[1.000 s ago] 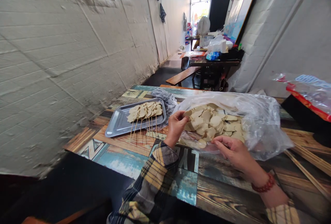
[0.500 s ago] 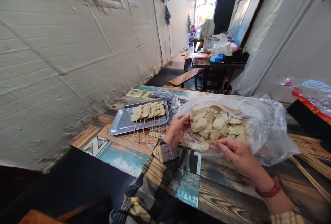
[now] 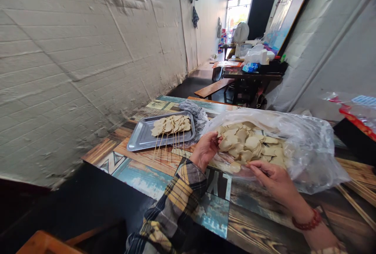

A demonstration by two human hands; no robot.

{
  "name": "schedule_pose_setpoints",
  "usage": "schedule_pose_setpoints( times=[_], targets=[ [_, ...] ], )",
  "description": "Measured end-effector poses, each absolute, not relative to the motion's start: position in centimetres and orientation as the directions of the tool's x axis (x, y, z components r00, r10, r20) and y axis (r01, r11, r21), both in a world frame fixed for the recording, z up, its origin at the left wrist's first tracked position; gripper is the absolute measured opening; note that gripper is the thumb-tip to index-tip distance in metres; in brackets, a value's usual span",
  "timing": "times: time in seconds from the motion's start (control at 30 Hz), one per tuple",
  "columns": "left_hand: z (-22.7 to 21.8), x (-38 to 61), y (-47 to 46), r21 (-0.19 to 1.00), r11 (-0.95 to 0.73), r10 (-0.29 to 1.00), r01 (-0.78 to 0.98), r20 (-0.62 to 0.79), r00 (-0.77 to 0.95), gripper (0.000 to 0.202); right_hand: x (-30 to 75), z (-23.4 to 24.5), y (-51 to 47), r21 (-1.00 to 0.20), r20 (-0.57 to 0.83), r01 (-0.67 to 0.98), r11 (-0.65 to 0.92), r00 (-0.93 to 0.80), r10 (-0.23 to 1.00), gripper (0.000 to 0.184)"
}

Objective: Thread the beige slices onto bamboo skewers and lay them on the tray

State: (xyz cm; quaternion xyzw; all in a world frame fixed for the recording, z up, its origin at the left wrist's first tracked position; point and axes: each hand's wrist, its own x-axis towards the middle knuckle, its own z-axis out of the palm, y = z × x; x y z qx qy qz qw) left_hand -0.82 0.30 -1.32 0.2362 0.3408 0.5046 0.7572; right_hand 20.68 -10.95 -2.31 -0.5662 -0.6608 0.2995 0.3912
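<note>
A clear plastic bag (image 3: pixel 311 150) lies spread on the table, its mouth around a heap of thin, pale beige food slices (image 3: pixel 251 144). My left hand (image 3: pixel 206 149) is closed at the heap's left edge, with its fingertips pinching a slice. At the near edge of the heap, my right hand (image 3: pixel 270 173) has thumb and forefinger pressed together; what they hold is too small to make out. Left of the bag, a metal tray (image 3: pixel 140 138) bears skewered slices (image 3: pixel 172 125), their thin wooden sticks poking over its near rim.
Crumpled grey plastic (image 3: pixel 195 115) sits behind the tray. Loose wooden sticks (image 3: pixel 360 189) lie at the right, near a black box (image 3: pixel 352 136) with red packaging. The patchwork table (image 3: pixel 141 177) runs close to the left wall. Beyond it stand a bench (image 3: pixel 214 87) and a cluttered table.
The whole view has shifted slightly, so things appear a little further right. Both hands keep nearly the same places at the heap, and the skewers on the tray look unchanged.
</note>
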Motion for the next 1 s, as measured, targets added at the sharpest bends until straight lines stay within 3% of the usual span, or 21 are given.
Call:
schedule_pose_setpoints(
  times=[0.27,0.5,0.7,1.0],
  targets=[
    [-1.2,-0.2,-0.3,0.675,0.386,0.922,-0.629,-0.251,0.296,0.02,20.8,-3.0,-10.8,-0.84,0.17,0.517,0.165,-0.038,0.985,0.037],
    [-1.2,0.0,-0.5,0.775,0.195,0.981,-0.601,-0.15,0.124,0.025,20.7,-3.5,-10.9,-0.873,0.105,0.473,0.116,-0.051,0.993,0.039],
    [-1.4,-0.1,-0.3,0.844,0.163,0.987,-0.511,-0.137,0.088,0.024,20.6,-3.8,-10.9,-0.895,0.066,0.439,0.082,-0.052,0.996,0.04],
    [-1.6,-0.3,-0.1,0.807,0.171,0.985,-0.565,-0.138,0.102,0.036,20.4,-3.7,-10.9,-0.901,0.071,0.424,0.088,-0.055,0.996,0.041]
  ],
)
